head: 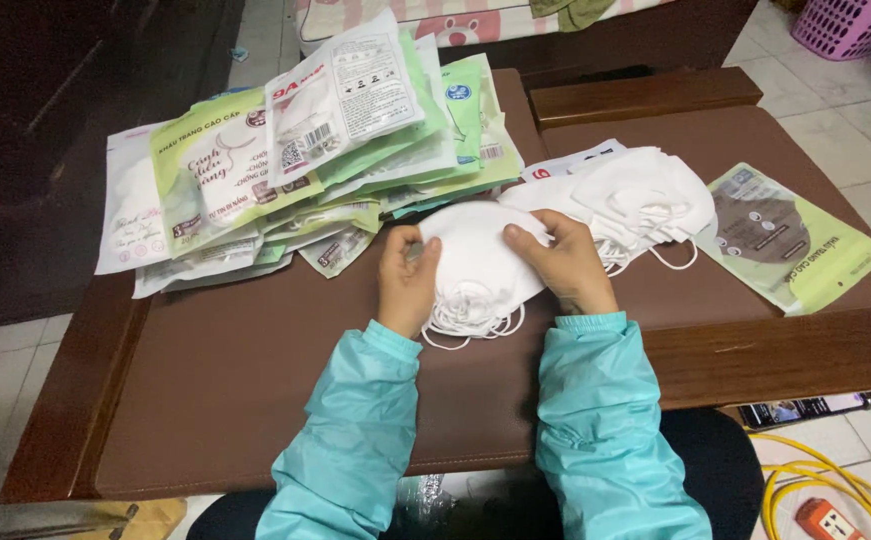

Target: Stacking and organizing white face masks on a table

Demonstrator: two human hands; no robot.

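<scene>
1. Two hands, the left hand [407, 285] and the right hand [567, 265], gripped a white mask stack [477, 268] at frame centre.
2. Filled packets [295, 165] lay upper left; loose masks [645, 195] and one pouch [790, 235] waited right.

table: a brown wooden table [215, 400] stood on a pale tiled floor [855, 110].
packets: a messy heap of green and white flat packets [305, 160] lay on the table's far left part.
single packet: one green packet [790, 240] lay alone on the right side.
basket: a pink basket [850, 25] sat in the far right corner.
cable: a yellow cable [825, 480] lay coiled on the floor.
</scene>
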